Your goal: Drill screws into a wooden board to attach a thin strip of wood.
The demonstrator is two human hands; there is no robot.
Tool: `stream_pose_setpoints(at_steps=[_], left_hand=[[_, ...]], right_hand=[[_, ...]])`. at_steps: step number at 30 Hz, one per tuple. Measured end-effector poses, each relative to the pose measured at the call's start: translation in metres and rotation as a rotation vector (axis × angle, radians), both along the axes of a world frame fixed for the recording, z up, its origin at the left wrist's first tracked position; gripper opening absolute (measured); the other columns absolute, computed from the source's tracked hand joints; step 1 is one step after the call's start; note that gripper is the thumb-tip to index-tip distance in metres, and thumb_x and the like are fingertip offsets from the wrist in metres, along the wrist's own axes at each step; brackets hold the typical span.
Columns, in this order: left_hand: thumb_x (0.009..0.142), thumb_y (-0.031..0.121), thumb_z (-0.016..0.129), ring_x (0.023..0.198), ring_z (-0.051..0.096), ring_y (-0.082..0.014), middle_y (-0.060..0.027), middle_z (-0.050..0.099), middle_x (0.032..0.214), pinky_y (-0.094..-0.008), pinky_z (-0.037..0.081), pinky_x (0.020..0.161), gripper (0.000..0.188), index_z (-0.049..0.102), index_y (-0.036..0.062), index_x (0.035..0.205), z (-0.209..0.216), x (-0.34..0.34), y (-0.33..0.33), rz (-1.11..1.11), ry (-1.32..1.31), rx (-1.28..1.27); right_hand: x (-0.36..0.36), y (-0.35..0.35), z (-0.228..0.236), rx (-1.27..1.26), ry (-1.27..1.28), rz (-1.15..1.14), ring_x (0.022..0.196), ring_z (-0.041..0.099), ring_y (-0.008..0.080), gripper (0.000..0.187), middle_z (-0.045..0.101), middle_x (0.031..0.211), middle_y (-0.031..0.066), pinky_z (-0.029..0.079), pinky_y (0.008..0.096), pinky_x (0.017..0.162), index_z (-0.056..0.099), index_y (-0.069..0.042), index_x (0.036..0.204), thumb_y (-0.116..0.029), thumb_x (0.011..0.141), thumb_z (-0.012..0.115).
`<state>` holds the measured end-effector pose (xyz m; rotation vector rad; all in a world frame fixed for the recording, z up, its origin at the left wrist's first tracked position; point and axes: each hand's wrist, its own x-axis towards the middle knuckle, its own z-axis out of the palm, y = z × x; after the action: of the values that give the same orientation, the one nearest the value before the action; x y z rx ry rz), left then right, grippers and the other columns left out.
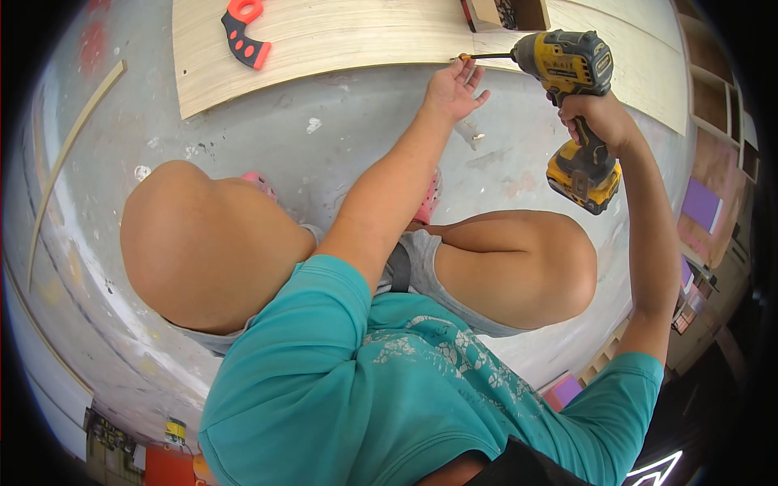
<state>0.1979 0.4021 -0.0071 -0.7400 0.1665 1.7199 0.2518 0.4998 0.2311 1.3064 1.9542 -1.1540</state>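
Observation:
My right hand grips a yellow and black cordless drill by its handle, with the battery at the bottom. From its chuck a long thin driver bit points left, level above the edge of a pale wooden board. My left hand reaches forward, palm partly up. Its thumb and forefinger pinch at the bit's tip, around a small thin piece that looks like a screw; the fingers cover most of it. The other fingers curl loosely.
A red and black handle-shaped tool lies on the board at the left. An open box with small dark pieces stands at the far edge. A thin curved wooden strip lies on the grey floor. My bent knees flank the left arm; shelves stand at right.

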Motion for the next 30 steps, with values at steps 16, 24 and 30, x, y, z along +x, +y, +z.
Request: stream_pose_setpoints(at_steps=[16, 24, 30], left_hand=[[0.092, 0.021, 0.047, 0.099, 0.051, -0.0160, 0.0030, 0.054, 0.104, -0.0490, 0.029, 0.097, 0.016, 0.051, 0.0117, 0.104, -0.007, -0.015, -0.023, -0.033, -0.016, -0.055], [0.079, 0.004, 0.061, 0.075, 0.060, -0.0176, -0.0120, 0.058, 0.094, -0.0281, 0.051, 0.063, 0.035, 0.048, -0.0049, 0.111, -0.031, -0.010, -0.049, -0.259, 0.709, -0.741], [0.077, 0.007, 0.062, 0.079, 0.060, -0.0230, -0.0148, 0.057, 0.094, -0.0324, 0.049, 0.062, 0.036, 0.049, -0.0036, 0.108, -0.025, -0.009, -0.043, -0.446, 1.333, -0.989]], right_hand=[[-0.012, -0.030, -0.007, 0.014, 0.028, -0.036, 0.044, 0.044, 0.0119, 0.032, 0.048, 0.063, 0.0046, 0.038, 0.0240, 0.043, 0.054, 0.001, 0.090, -0.006, 0.058, 0.052], [0.028, 0.022, -0.002, -0.009, 0.051, -0.055, 0.051, 0.048, 0.0117, 0.027, 0.051, 0.065, 0.0049, 0.040, 0.0250, 0.048, 0.056, 0.000, 0.086, -0.006, 0.059, 0.054], [0.167, 0.033, -0.043, 0.286, 0.467, -0.279, 0.076, 0.055, 0.0153, 0.029, 0.057, 0.083, 0.0052, 0.046, 0.0286, 0.069, 0.055, 0.001, 0.093, 0.000, 0.064, 0.059]])
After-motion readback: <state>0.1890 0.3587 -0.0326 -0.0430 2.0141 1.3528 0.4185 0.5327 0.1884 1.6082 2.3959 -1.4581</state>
